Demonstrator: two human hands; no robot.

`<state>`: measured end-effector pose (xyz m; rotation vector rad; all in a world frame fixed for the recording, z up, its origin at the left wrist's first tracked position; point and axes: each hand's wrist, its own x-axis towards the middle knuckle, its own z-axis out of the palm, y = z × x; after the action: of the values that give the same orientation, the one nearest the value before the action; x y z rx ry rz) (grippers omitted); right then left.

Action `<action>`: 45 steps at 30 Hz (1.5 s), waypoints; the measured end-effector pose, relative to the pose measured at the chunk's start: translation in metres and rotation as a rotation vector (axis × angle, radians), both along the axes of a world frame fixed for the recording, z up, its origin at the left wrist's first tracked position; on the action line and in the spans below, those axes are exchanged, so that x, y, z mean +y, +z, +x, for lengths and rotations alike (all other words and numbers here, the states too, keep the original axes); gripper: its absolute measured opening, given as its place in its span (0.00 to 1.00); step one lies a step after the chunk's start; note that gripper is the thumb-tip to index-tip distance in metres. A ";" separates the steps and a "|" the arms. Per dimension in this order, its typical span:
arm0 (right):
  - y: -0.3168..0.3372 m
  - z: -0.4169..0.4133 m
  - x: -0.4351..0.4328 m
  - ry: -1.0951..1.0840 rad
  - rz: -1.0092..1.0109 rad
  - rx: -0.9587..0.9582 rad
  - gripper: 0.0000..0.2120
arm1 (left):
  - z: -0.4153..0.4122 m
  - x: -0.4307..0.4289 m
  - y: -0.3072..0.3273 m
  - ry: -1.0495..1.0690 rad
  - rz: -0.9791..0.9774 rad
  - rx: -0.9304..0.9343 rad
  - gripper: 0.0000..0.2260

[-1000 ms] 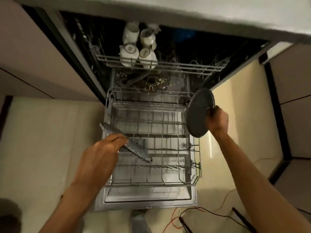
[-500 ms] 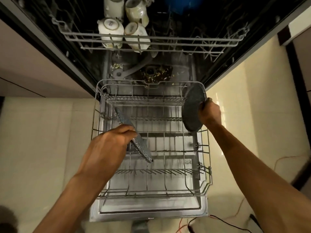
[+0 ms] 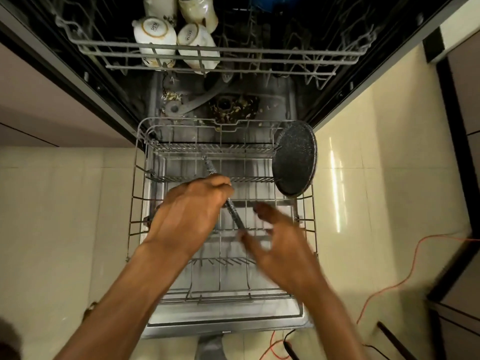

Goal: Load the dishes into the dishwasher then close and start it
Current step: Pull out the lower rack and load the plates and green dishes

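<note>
The dishwasher's lower rack (image 3: 137, 162) is pulled out over the open door (image 3: 226, 326). A dark speckled plate (image 3: 294, 159) stands on edge at the rack's far right, free of any hand. My left hand (image 3: 187, 216) grips a second speckled plate (image 3: 210, 166) edge-on over the middle of the rack. Blurred by motion, my right hand (image 3: 278, 245) hovers over the rack just right of that plate, fingers spread and holding nothing.
The upper rack (image 3: 220, 51) holds several white cups (image 3: 153, 29) at its left. Food scraps lie around the tub's drain (image 3: 226, 106). Orange and black cables (image 3: 405, 279) trail on the tiled floor at the right. Cabinet fronts flank the machine.
My right hand let go of its plate, which now stands at the rack's far right, and swung left toward the other plate. My left hand carried its plate toward the rack's middle.
</note>
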<state>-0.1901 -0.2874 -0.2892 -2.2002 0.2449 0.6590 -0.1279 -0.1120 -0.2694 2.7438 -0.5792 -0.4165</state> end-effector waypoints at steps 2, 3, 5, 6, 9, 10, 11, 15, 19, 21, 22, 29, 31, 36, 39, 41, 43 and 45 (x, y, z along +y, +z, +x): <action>-0.010 -0.023 0.022 0.102 -0.206 -0.161 0.29 | 0.004 -0.011 0.008 -0.018 -0.038 0.014 0.23; -0.020 -0.026 0.027 0.090 -0.258 -0.263 0.25 | 0.005 -0.016 0.011 -0.035 -0.055 0.027 0.24; -0.035 -0.024 0.033 0.046 -0.332 -0.419 0.14 | 0.005 -0.023 0.016 -0.078 -0.088 0.029 0.27; -0.041 -0.020 0.032 0.013 -0.346 -0.450 0.11 | 0.005 -0.025 0.015 -0.087 -0.103 0.019 0.31; -0.044 0.005 0.009 -0.095 -0.360 -0.452 0.07 | 0.004 -0.021 0.007 -0.048 -0.090 -0.010 0.38; -0.042 0.014 0.001 -0.122 -0.381 -0.423 0.07 | 0.003 -0.017 0.003 -0.028 -0.082 -0.014 0.37; -0.042 0.023 -0.008 -0.146 -0.399 -0.385 0.08 | 0.003 -0.013 -0.001 -0.013 -0.076 -0.010 0.35; -0.038 0.062 -0.037 -0.253 -0.475 -0.324 0.10 | -0.002 0.006 -0.014 0.016 -0.016 0.031 0.29; -0.048 0.090 -0.046 -0.285 -0.499 -0.327 0.12 | -0.008 0.016 -0.017 0.019 0.013 0.072 0.23; -0.061 0.098 -0.041 -0.300 -0.464 -0.270 0.12 | -0.009 0.020 -0.017 0.035 0.016 0.095 0.23; -0.068 0.101 -0.038 -0.309 -0.461 -0.235 0.12 | -0.008 0.021 -0.018 0.042 0.020 0.103 0.24; -0.102 0.117 -0.028 -0.279 -0.393 -0.014 0.14 | 0.011 0.032 -0.041 0.236 -0.055 0.331 0.27; -0.109 0.114 -0.028 -0.298 -0.383 0.037 0.14 | 0.015 0.039 -0.050 0.350 -0.156 0.393 0.26; -0.122 0.099 -0.032 -0.318 -0.280 0.156 0.21 | 0.016 0.056 -0.054 0.540 -0.292 0.466 0.24; -0.119 0.093 -0.042 -0.339 -0.288 0.187 0.16 | 0.014 0.061 -0.052 0.574 -0.313 0.484 0.23; -0.115 0.086 -0.045 -0.338 -0.322 0.170 0.15 | 0.012 0.064 -0.048 0.570 -0.306 0.503 0.22; -0.106 0.076 -0.044 -0.340 -0.352 0.105 0.17 | 0.010 0.066 -0.043 0.546 -0.300 0.520 0.22; -0.093 0.066 -0.038 -0.359 -0.316 0.072 0.19 | 0.007 0.070 -0.035 0.516 -0.297 0.545 0.21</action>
<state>-0.1244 -0.3251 -0.3823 -2.3449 0.8082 0.5252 -0.1205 -0.0424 -0.3044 2.2329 0.1897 -0.8204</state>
